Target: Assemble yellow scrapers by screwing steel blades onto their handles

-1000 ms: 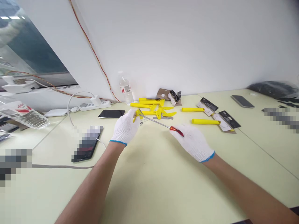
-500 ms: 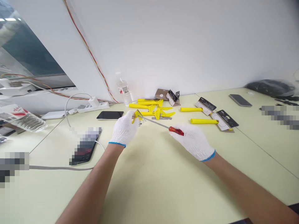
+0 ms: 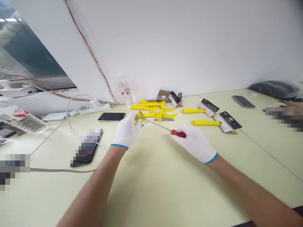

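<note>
Red-handled screwdriver (image 3: pixel 163 127) — fingers curled tight round it in the gloved right hand (image 3: pixel 194 144) — tip at a yellow plastic part (image 3: pixel 138 119) pinched by the left hand (image 3: pixel 126 130).

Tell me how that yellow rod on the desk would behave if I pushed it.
The yellow rod is round and straight, so it would probably roll if pushed sideways across the flat desk. Its matte surface suggests light plastic or foam, likely fairly stiff, though that's uncertain.

wall: smooth white painted wall (image 3: pixel 180 47) | window: dark tinted glass pane (image 3: pixel 30 53), left | light: white ceiling strips (image 3: pixel 9 20) reflected | furniture: pale green laminate desks (image 3: pixel 163 192), butted together
</note>
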